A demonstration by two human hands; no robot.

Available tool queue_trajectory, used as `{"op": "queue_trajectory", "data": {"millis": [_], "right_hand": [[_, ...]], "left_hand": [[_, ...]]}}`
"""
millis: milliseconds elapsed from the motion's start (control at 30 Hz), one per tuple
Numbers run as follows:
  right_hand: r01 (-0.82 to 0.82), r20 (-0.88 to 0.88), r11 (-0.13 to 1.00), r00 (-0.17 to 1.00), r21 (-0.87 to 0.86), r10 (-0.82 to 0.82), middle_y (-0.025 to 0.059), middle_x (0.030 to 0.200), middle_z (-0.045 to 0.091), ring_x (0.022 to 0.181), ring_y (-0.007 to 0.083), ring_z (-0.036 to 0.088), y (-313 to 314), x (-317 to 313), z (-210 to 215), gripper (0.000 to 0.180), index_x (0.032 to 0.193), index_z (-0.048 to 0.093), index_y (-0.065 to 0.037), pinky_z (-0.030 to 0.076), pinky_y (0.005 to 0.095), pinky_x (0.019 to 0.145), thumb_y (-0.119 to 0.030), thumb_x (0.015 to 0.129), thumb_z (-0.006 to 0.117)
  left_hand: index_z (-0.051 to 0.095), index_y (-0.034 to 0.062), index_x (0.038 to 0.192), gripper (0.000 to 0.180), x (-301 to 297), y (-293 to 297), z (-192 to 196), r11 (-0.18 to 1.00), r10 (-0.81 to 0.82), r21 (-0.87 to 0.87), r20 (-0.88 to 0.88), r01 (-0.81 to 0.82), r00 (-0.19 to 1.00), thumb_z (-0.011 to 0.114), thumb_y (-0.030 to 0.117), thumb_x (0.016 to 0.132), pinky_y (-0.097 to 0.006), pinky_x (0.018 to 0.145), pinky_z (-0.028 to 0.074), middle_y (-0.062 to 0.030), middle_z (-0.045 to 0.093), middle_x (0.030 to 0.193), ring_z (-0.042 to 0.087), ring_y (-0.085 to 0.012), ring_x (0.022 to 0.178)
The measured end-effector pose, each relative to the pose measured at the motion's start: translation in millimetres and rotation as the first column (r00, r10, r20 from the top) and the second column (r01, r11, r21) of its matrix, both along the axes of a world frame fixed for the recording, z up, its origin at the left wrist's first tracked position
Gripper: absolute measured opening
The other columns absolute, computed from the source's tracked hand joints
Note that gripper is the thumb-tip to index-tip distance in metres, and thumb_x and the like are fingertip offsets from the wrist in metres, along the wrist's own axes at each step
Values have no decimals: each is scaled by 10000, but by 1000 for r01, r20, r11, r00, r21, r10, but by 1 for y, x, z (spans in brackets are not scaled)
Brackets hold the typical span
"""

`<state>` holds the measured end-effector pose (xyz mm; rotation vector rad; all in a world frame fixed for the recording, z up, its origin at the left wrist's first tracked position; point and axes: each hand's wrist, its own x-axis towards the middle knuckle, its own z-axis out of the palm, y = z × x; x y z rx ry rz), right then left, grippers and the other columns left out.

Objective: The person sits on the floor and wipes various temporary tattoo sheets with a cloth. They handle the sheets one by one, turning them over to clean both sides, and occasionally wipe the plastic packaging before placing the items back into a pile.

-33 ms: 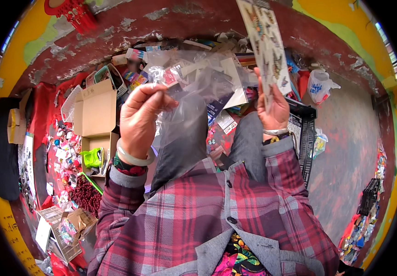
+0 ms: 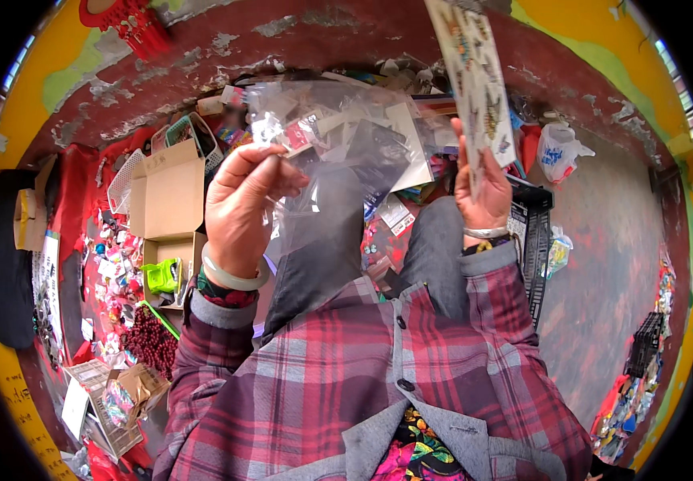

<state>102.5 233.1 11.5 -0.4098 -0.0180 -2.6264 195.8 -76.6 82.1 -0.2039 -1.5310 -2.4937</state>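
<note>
Left hand is raised in front of the chest, grip pinched shut on the edge of a clear plastic bag that fans out to its right. Right hand is up higher, fingers closed around the bottom of a butterfly sticker sheet standing upright above it.

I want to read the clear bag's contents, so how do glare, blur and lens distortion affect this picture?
Head view: glare glints off the clear plastic bag pinched by the left hand, veiling what lies behind it; the sticker sheet in the right hand is slightly soft; fisheye bends the wall edges near the rim; lighting is even daylight.
</note>
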Motion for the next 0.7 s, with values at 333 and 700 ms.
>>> {"op": "queue_trajectory", "data": {"millis": [333,700], "right_hand": [[41,104,941,991,336,-80,169,1371,402,1183,284,503,-40,22,28,480,1380,308,-41,508,385,859,-87,927,463],[-147,278,856,961,496,4,122,1207,556,1100,257,546,-131,42,-66,397,1261,443,-20,414,435,973,-97,888,559]], "left_hand": [[521,26,1069,179,30,12,-81,963,72,184,534,-199,842,540,82,900,-294,782,486,-145,623,1002,621,-216,895],[518,59,1048,227,54,-20,-120,994,92,-8,624,-111,776,598,44,835,-158,523,356,-32,628,887,561,-71,713]]}}
